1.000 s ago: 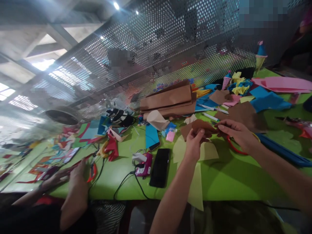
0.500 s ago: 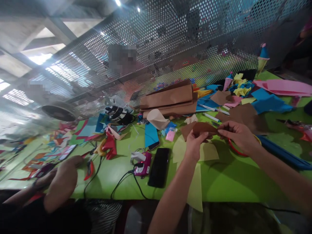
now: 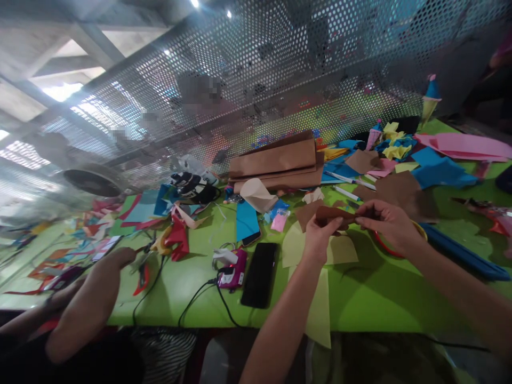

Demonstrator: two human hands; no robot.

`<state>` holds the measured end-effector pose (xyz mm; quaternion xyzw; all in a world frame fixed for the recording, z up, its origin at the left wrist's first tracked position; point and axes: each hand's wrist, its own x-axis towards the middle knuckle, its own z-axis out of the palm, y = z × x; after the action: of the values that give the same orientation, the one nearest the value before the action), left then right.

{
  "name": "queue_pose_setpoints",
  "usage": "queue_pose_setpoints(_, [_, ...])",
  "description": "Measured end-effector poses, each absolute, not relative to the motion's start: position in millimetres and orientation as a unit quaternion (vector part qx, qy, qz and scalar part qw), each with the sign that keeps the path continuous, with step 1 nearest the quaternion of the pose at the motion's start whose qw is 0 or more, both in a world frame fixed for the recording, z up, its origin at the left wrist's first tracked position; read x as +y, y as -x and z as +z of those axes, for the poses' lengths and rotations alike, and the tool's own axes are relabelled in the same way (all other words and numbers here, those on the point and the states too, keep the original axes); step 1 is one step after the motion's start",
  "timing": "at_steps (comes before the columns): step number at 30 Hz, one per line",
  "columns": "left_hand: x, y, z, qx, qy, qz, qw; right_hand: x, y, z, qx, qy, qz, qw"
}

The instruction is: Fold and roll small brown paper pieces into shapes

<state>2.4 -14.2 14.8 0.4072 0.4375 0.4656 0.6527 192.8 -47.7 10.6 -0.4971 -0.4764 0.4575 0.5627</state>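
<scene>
Brown paper piece (image 3: 331,212) held above yellow paper (image 3: 343,252) on green bench (image 3: 372,301): left hand (image 3: 319,234) gripped body, right hand (image 3: 383,220) pinched end. Step looked like shaping curve; next move seemingly called for steady edge control.

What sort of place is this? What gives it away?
Likely a shared craft workspace: a green table strewn with materials, including pink sheets and a blue sheet; a brown piece held between left hand and right hand; a co-worker's arm at the same table.
</scene>
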Motion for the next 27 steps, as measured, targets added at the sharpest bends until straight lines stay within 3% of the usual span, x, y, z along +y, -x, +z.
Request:
queue_pose_setpoints(6, [-13.0, -3.4, 13.6, 0.421, -0.372, 0.484, 0.671, -49.8, -196.0, 14.7, -0.5, 0.491, 0.433, 0.567])
queue_pose_setpoints(14, [-13.0, -3.6, 18.3, 0.418, -0.319, 0.497, 0.69, -55.3, -197.6, 27.4, -0.663, 0.456, 0.209, 0.556])
queue_pose_setpoints(27, [-18.1, -5.4, 26.5, 0.397, -0.286, 0.473, 0.733, -55.7, -194.7, 24.1, -0.702, 0.444, 0.141, 0.539])
